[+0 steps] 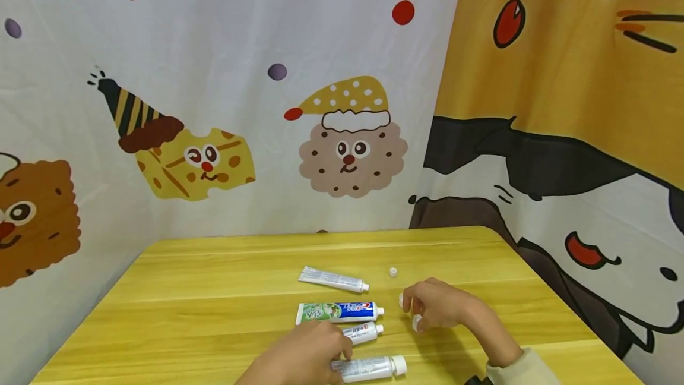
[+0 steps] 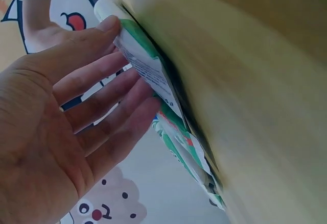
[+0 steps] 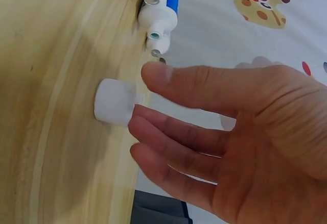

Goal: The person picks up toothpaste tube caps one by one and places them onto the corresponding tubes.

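Four tubes lie on the table. The nearest, a white toothpaste tube [image 1: 369,368], has a wide white cap on. My left hand [image 2: 56,112] is at this tube, thumb tip at its capped end and fingers extended loosely along its far side. Beyond it lie another white tube [image 1: 364,333], partly hidden by that hand, a green-and-blue toothpaste tube [image 1: 342,312] and a slim white tube [image 1: 333,279]; these three show bare nozzles. My right hand [image 1: 440,306] hovers over a white cap [image 3: 115,101] standing on the table, thumb and fingers apart, a fingertip right at its edge.
A second white cap [image 1: 402,300] shows beside the right fingers, and a small white cap [image 1: 393,272] sits farther back. The wooden table [image 1: 214,290] ends at cloth walls [image 1: 240,28] printed with cartoon figures.
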A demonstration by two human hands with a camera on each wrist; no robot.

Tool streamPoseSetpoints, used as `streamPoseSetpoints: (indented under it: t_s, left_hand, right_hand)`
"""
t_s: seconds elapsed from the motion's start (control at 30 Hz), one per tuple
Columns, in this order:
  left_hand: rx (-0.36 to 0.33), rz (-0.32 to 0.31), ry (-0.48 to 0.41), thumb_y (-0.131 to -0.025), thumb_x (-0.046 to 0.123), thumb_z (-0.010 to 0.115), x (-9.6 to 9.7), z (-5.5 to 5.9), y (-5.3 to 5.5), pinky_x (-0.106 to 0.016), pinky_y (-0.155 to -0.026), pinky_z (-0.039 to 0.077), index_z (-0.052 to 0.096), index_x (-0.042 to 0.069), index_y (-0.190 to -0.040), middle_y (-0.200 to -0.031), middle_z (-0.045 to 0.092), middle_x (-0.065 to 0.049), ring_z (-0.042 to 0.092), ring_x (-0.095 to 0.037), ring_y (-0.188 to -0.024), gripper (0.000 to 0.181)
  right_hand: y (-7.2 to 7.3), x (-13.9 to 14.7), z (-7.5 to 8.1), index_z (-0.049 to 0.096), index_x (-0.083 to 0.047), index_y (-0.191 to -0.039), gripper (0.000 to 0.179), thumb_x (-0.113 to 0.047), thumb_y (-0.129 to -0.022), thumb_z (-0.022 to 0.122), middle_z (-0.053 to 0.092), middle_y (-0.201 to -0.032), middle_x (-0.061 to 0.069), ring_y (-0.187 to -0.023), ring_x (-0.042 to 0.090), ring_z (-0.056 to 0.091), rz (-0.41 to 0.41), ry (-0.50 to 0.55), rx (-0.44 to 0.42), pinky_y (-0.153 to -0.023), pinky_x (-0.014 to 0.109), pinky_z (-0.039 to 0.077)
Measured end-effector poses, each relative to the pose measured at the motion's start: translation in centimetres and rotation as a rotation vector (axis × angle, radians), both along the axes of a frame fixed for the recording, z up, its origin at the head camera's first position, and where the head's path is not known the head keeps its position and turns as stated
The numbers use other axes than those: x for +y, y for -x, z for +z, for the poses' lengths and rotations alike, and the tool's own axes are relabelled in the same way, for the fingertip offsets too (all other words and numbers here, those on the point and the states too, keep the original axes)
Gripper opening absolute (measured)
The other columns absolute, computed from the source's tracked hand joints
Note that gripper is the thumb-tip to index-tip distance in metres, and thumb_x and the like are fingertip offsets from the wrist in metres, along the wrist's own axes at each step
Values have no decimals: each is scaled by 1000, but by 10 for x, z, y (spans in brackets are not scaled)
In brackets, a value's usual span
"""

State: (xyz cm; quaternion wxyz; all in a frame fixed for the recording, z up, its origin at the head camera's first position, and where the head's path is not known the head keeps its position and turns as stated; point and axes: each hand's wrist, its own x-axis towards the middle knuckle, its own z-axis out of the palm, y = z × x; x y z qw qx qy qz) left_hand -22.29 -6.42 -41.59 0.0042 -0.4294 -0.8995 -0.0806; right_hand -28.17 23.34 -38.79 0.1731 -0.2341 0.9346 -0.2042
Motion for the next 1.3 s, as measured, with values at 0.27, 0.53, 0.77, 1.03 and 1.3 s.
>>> streamPoseSetpoints:
  t_s: [0.27,0.53,0.77,1.03,1.3]
  left_hand:
    - [-5,22,20,-73,26,91,2,-4,-2,-16,-68,46,79,28,-97,-86,69,21,51,6,-73,27]
    - [-47,41,28,-73,26,91,3,-2,-3,-17,-65,43,79,27,-98,-82,66,22,48,4,-69,28]
    - [-28,17,26,-72,30,92,2,-3,-3,-17,-62,38,78,28,-98,-79,61,23,45,3,-67,29]
    - [-62,25,33,-73,29,91,2,-2,-3,-17,-61,38,78,28,-99,-80,61,23,45,3,-66,28]
    - [-66,60,40,-75,26,90,2,0,-5,-19,-67,45,79,28,-101,-88,68,21,49,4,-70,28]
  right_hand:
    - [1,2,-5,71,-13,-99,32,7,-77,82,64,-92,1,-82,15,56,-4,16,-5,-72,30,51]
    - [2,6,-12,71,-15,-91,30,12,-78,77,65,-83,-4,-73,6,54,65,40,43,-66,24,49]
    - [4,5,-14,72,-16,-91,27,5,-77,80,65,-82,-5,-72,6,53,54,37,32,-65,25,47]
    - [5,2,-12,73,-17,-99,25,-1,-81,79,68,-87,-5,-75,4,58,104,63,73,-68,25,50]
    - [4,-4,-5,72,-16,-100,19,-5,-85,76,69,-90,-6,-80,2,60,167,91,109,-72,25,52]
